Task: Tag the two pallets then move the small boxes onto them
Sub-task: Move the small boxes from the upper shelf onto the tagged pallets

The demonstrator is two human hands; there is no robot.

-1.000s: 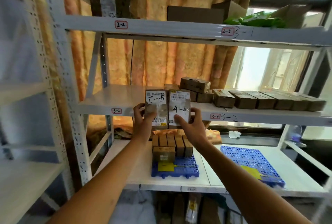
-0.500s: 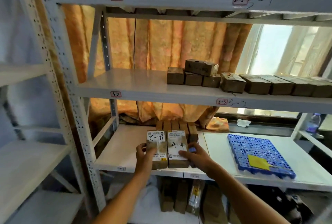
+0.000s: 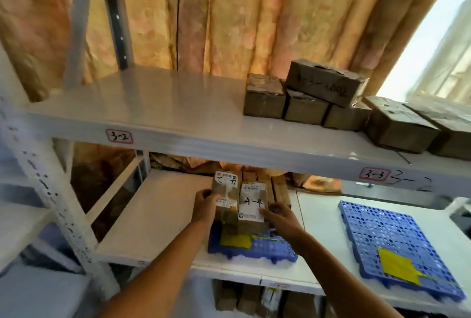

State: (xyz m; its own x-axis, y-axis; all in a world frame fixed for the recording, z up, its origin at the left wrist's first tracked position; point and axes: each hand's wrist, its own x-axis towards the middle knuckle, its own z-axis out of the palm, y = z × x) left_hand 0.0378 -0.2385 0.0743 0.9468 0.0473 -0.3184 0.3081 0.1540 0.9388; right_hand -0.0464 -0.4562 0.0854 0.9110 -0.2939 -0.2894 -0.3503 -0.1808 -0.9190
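Note:
Two small brown boxes with white labels are held side by side over the left blue pallet (image 3: 267, 251) on the lower shelf. My left hand (image 3: 205, 204) grips the left box (image 3: 225, 195); my right hand (image 3: 280, 217) grips the right box marked 4-4 (image 3: 252, 205). Several more small boxes (image 3: 279, 187) stand on this pallet behind them. A yellow tag (image 3: 235, 240) lies on its front. A second blue pallet (image 3: 387, 236) with a yellow tag (image 3: 397, 265) lies to the right, bare of boxes.
The shelf above (image 3: 178, 123), labelled 3-2 and 3-3, carries a row of brown boxes (image 3: 328, 103) at the right. White rack uprights (image 3: 48, 190) stand at the left. An orange curtain (image 3: 229, 16) hangs behind. More items sit under the lower shelf.
Both hands have carried the two labelled boxes down from the middle shelf's front edge and in under it, over the left pallet. My view has dropped and moved closer.

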